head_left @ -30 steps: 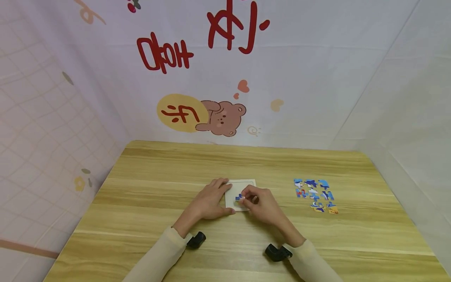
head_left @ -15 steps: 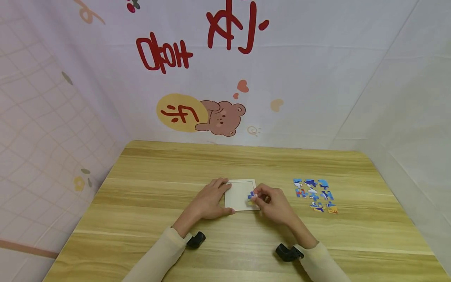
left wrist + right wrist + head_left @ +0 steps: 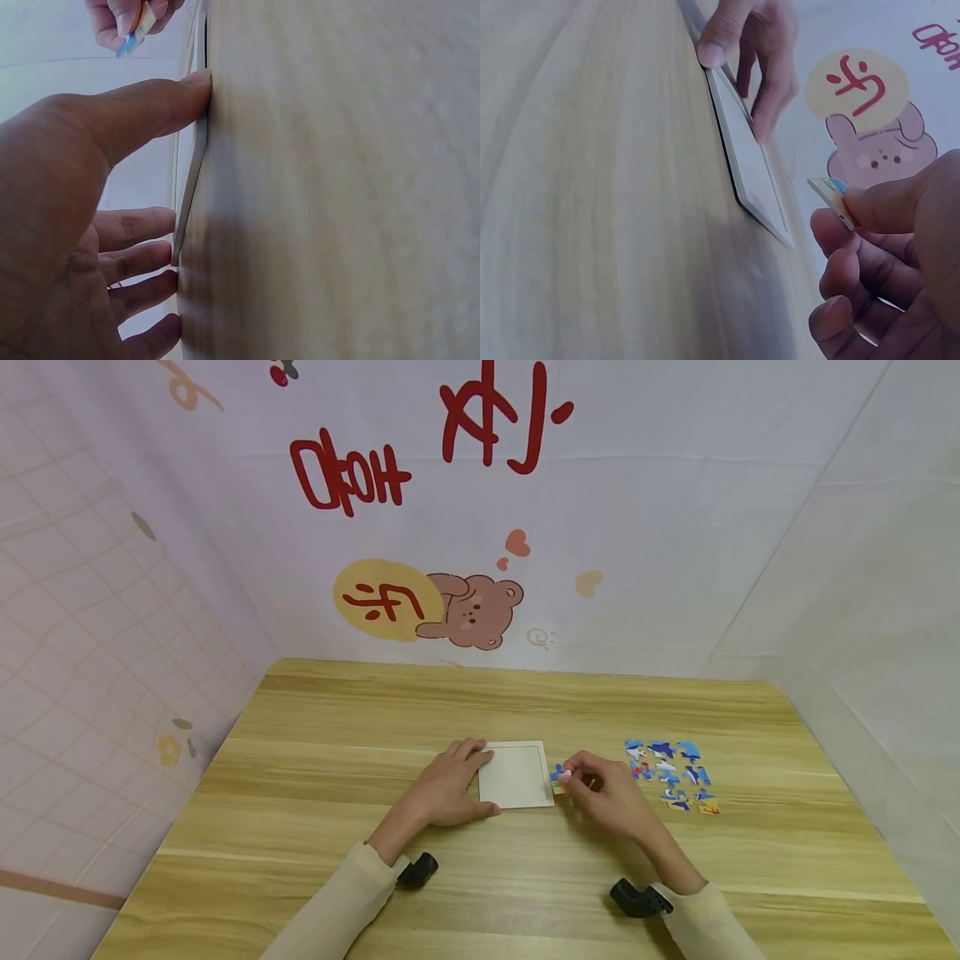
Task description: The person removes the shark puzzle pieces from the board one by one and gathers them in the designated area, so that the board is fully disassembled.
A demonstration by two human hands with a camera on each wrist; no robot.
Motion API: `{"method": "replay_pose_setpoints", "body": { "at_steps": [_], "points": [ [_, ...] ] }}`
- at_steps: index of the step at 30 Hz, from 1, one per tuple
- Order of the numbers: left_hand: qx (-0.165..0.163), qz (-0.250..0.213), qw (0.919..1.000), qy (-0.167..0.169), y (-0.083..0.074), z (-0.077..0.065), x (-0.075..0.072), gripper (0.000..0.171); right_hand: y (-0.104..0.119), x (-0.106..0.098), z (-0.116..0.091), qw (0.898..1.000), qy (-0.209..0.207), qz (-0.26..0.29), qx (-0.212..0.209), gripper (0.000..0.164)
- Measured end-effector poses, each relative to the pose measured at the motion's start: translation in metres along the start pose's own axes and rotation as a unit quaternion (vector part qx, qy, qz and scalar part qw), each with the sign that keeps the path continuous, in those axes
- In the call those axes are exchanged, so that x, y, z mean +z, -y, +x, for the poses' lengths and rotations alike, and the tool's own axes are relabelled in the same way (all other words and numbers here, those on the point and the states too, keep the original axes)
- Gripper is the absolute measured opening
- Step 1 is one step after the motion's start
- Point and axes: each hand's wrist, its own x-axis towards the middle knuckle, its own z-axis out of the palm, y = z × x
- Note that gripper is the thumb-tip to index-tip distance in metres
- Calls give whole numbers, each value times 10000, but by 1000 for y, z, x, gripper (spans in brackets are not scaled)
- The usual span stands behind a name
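Observation:
My right hand (image 3: 609,795) pinches a jigsaw puzzle piece (image 3: 558,777) between thumb and fingers, just off the right edge of a pale puzzle frame board (image 3: 516,775). In the right wrist view the piece (image 3: 829,196) is seen nearly edge-on, raised clear of the board (image 3: 744,161). Spread along the board's left side, my left hand (image 3: 448,787) touches it with thumb and fingertips. The left wrist view shows that thumb (image 3: 161,105) on the near edge and the fairly straight fingers (image 3: 142,259) against another edge.
Several loose puzzle pieces (image 3: 666,772), printed in blue, white and yellow, lie in a cluster on the wooden table (image 3: 360,710) to the right. A printed cloth wall (image 3: 645,527) rises behind the table.
My right hand has carried the puzzle piece rightward, from over the middle of the board to beyond its right edge. The left hand and the board have stayed put.

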Motion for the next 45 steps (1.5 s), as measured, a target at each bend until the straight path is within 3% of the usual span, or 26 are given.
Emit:
{"method": "replay_pose_setpoints", "body": {
  "at_steps": [24,33,38,45],
  "points": [
    [19,-75,10000,9,-4,3,-3,88,-41,-60,-42,9963,-568,-434,471,13],
    [1,-94,10000,13,-4,3,-2,88,-51,-72,-53,9915,-654,-952,605,13],
    [-10,-59,10000,4,-3,3,-1,88,-57,-74,-55,9882,-795,-1211,491,14],
    [-50,-100,9999,20,-3,2,-1,89,-62,-74,-57,9761,-1155,-1841,1,15]
  ]
}}
